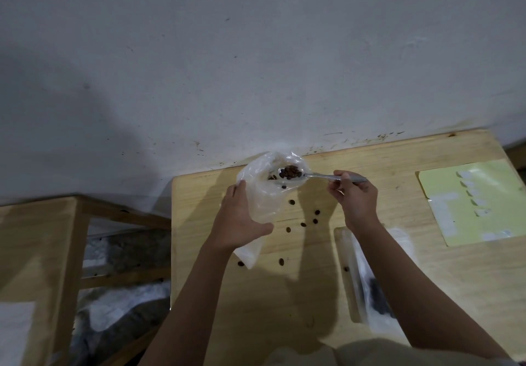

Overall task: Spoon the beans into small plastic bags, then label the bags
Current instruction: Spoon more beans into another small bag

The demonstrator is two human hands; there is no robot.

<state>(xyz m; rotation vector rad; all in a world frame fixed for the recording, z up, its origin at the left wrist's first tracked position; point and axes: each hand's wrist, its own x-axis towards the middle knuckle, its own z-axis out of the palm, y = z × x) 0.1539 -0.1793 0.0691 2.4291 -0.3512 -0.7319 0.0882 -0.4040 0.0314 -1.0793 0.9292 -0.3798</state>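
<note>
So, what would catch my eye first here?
A metal spoon heaped with dark beans, held by the right hand at the mouth of a clear plastic bag that the left hand steadies. Below the bag, spilled beans dot the wooden table; a yellow label sheet lies far right.

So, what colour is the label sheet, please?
The label sheet is pale yellow-green with white labels, per the head view.

Wooden table [427, 274] bears loose beans [303, 224], label sheet [472, 203], plastic bags [353, 269].
</note>
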